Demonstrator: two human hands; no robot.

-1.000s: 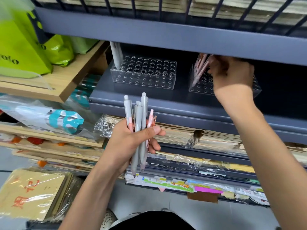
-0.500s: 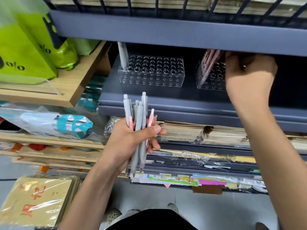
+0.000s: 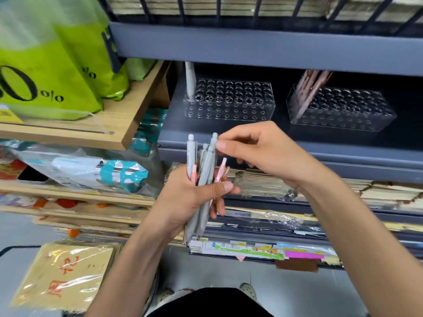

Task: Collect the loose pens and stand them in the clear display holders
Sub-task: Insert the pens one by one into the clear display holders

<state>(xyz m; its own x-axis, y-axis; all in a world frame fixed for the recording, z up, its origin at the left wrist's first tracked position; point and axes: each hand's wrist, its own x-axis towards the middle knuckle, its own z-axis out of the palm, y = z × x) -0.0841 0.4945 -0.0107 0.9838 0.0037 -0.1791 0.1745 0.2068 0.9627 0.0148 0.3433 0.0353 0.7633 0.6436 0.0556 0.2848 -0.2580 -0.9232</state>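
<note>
The green bag point(image 3: 45, 83) shows a big black "0" and a small "o/o". The second bag point(image 3: 91, 65) shows "o/o" too. The yellow pack point(image 3: 64, 275) has red signs, maybe Chinese, too blurry to read.

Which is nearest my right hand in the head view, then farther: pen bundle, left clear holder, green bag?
1. pen bundle, touching the right hand.
2. left clear holder, on the shelf above.
3. green bag, far left.

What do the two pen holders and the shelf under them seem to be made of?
Left holder and right holder: likely clear acrylic, glossy; the shelf shows through their walls. Shelf: probably painted metal, matte grey-blue, thin folded front edge.
</note>
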